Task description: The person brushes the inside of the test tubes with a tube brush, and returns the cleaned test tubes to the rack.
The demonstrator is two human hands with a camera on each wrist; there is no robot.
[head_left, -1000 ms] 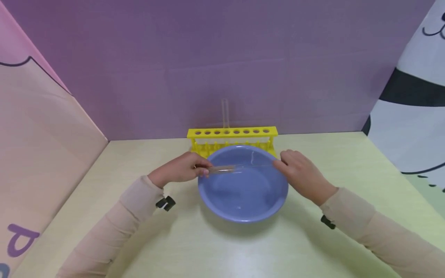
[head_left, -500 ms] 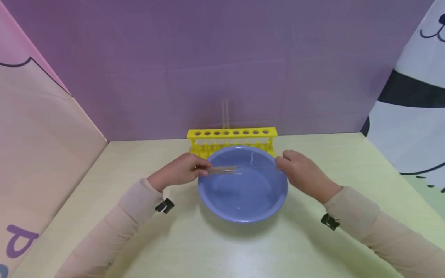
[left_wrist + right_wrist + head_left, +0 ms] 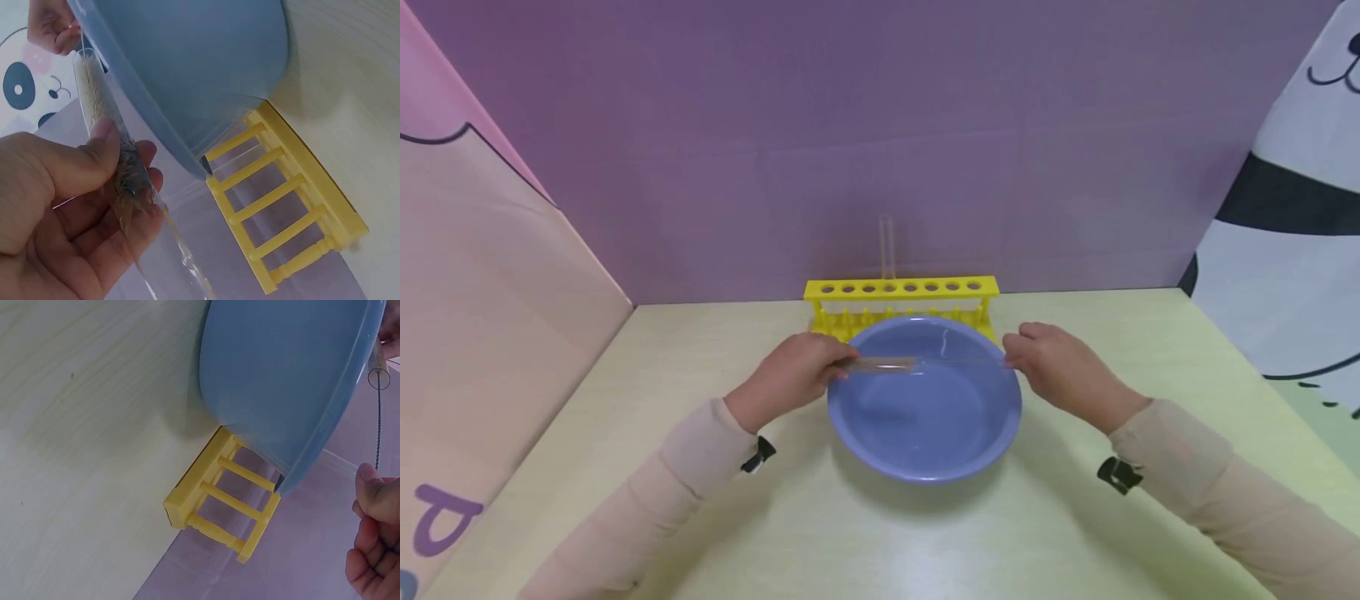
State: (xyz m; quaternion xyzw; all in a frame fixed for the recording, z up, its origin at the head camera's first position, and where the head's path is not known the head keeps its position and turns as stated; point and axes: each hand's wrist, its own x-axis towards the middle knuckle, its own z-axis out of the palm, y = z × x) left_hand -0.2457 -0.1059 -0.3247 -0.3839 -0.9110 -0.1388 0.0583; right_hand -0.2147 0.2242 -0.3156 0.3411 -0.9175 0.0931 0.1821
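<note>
Above the blue basin [image 3: 925, 417], my left hand [image 3: 801, 367] grips a clear test tube [image 3: 886, 365] that lies almost level, its mouth toward the right. Pale brush bristles [image 3: 95, 90] fill the tube near its mouth in the left wrist view, with darker ones between thumb and fingers. My right hand [image 3: 1063, 367], over the basin's right rim, pinches the twisted wire handle [image 3: 378, 431] of this test tube brush. The wire runs straight from the tube's mouth to my thumb and fingertip. Wet streaks show on the glass beyond my left hand.
Behind the basin stands a yellow test tube rack [image 3: 901, 288], partly hidden by the basin's far rim. One clear test tube [image 3: 887, 247] sticks up from it. A purple backdrop [image 3: 880, 125] rises at the far edge of the pale table [image 3: 917, 550].
My right hand has shifted a little to the right, and more wire shows between it and the tube. My left hand has turned slightly, and the tube's mouth has edged right.
</note>
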